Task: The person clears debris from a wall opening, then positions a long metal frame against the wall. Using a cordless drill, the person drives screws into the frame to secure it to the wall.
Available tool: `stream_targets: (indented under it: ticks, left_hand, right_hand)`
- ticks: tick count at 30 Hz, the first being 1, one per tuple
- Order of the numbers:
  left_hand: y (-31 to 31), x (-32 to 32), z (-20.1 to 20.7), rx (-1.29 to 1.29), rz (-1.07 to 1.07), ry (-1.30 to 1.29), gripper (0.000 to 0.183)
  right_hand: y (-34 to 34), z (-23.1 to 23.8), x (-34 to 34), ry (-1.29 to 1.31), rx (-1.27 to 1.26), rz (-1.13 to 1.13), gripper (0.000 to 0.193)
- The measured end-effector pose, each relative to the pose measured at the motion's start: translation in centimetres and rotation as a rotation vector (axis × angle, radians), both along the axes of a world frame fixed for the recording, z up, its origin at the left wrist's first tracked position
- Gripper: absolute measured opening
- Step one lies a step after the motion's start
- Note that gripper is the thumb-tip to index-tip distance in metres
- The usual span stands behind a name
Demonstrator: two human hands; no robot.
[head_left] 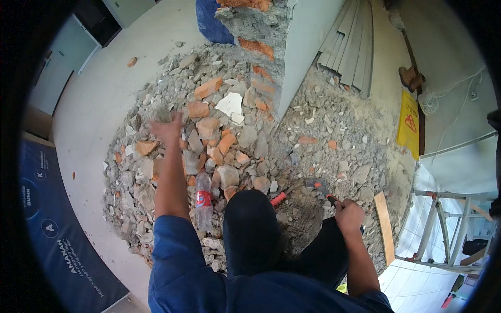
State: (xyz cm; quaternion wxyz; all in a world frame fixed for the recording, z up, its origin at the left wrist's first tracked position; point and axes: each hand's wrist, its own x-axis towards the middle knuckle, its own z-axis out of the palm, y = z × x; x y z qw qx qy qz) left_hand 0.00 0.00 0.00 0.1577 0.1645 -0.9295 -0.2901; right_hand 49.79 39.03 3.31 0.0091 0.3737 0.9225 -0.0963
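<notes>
My left hand (167,130) is stretched out over the rubble heap (172,78), its fingers apart and slightly blurred. Just beyond the fingertips is a grey lump of broken mortar (157,111); whether the hand touches it is unclear. My right hand (348,216) is closed round the dark handle of a hand tool (332,199) with orange-red marks and a greyish head, whose exact kind does not show. That head is low over the debris. Nearer my knee, a second tool with a red handle (279,199) lies in the rubble. A clear plastic bottle (204,201) with a red label lies by my left forearm.
A broken brick wall end (258,49) rises ahead. Grey panels (349,47) lean beyond it. To the right are a yellow warning sign (408,125), a wooden strip (384,228) and a metal frame (443,229). A dark blue banner (57,219) stands at left.
</notes>
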Motion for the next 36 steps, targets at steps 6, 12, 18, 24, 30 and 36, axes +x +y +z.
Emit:
stream_targets:
  ticks: [6,12,18,24,30,36]
  left_hand:
    - [14.4,8.1,-8.8,-0.14,-0.847,-0.235,0.082]
    - [19.9,10.0,-14.2,-0.325,-0.694,-0.489,0.1]
    - [19.8,9.4,-16.2,-0.06,-0.59,-0.505,0.111]
    - [19.8,8.6,-19.5,0.272,-0.358,-0.459,0.104]
    - [21.9,9.2,-17.1,0.361,-0.065,-0.477,0.098]
    - [20.6,9.1,-16.9,0.58,0.033,-0.636,0.113]
  right_hand:
    - [-0.1,0.9,-0.5,-0.042,-0.025,0.003,0.027]
    - [-0.4,1.3,-0.7,-0.053,-0.051,-0.04,0.025]
    - [-0.1,1.3,-0.8,-0.061,-0.038,-0.049,0.024]
    - [0.0,0.7,-1.0,-0.044,-0.03,-0.038,0.024]
    - [0.1,0.8,-1.2,-0.097,-0.024,-0.049,0.025]
    - [0.0,0.8,-1.4,-0.075,0.006,-0.047,0.026]
